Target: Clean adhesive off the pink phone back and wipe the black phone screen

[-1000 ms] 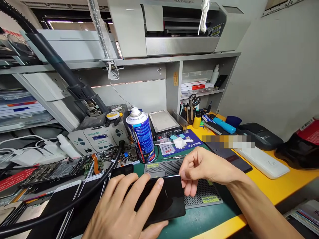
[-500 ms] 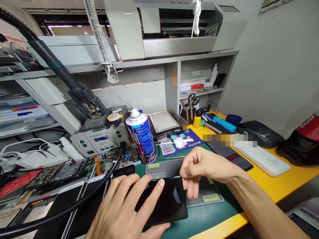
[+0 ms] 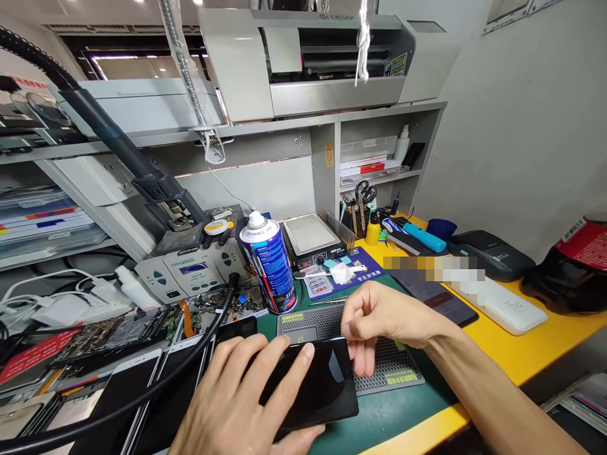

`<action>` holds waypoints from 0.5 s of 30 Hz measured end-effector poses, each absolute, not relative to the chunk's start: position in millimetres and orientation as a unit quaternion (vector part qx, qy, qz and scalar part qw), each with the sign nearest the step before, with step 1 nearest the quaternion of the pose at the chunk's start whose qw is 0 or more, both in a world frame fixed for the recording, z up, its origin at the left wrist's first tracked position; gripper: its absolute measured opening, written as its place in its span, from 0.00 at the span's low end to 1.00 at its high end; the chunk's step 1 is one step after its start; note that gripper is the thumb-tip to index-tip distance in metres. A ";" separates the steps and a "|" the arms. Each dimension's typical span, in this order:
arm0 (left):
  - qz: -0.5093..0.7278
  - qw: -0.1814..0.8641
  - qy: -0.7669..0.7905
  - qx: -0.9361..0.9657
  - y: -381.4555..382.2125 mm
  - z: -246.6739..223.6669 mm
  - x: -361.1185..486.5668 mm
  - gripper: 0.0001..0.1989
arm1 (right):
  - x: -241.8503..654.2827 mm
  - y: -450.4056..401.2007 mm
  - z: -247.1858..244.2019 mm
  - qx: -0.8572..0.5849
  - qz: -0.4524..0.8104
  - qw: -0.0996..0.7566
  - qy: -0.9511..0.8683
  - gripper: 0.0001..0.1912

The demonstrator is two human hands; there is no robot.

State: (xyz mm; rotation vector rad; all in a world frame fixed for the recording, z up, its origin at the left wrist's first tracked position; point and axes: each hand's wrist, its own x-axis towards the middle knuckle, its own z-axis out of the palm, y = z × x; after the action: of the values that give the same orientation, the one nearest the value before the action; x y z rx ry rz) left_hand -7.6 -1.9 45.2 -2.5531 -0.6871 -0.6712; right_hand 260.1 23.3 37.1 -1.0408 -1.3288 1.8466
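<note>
My left hand (image 3: 253,395) grips a black smartphone (image 3: 322,385), with fingers spread over its dark glossy face and the thumb at its lower edge. The phone is tilted above a grey perforated pad (image 3: 396,363) on the green mat. At the phone's upper right corner is my right hand (image 3: 367,325), thumb and index finger pinched together and the other fingers curled below. Whatever sits in that pinch, if anything, is too small or hidden to make out. Tweezers (image 3: 327,301) lie just beyond the pad.
A blue spray can (image 3: 270,265) stands behind the pad, near a heating plate (image 3: 310,234). A black hose (image 3: 184,354) crosses several phones and circuit boards (image 3: 114,332) at left. On the right are a white power bank (image 3: 507,303), another phone (image 3: 441,300) and a cola bottle (image 3: 573,265).
The camera view has shifted slightly. Both hands and the phone keep nearly the same pose, with no clear movement between them.
</note>
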 end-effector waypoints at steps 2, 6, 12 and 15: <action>-0.249 0.209 -0.247 -0.913 -0.3 43.2 -8.0 0.23 | 259.7 23.4 37.1 -0.394 0.697 0.322 -0.504 0.04; -0.270 0.225 -0.247 -0.903 0.0 39.6 -8.1 0.24 | 258.2 23.2 37.2 -0.394 0.689 0.342 -0.503 0.05; -0.274 0.240 -0.268 -0.892 -0.8 39.0 -2.6 0.24 | 254.7 23.1 38.9 -0.389 0.679 0.380 -0.493 0.04; -0.295 0.262 -0.259 -0.882 1.7 37.5 0.6 0.22 | 252.7 22.5 40.9 -0.392 0.671 0.399 -0.487 0.04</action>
State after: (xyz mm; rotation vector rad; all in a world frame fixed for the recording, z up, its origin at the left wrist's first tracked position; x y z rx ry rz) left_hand 0.6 1.7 37.5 -2.3858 -0.7014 -0.7990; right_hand 252.7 22.5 40.9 -0.9925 -1.2318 1.6973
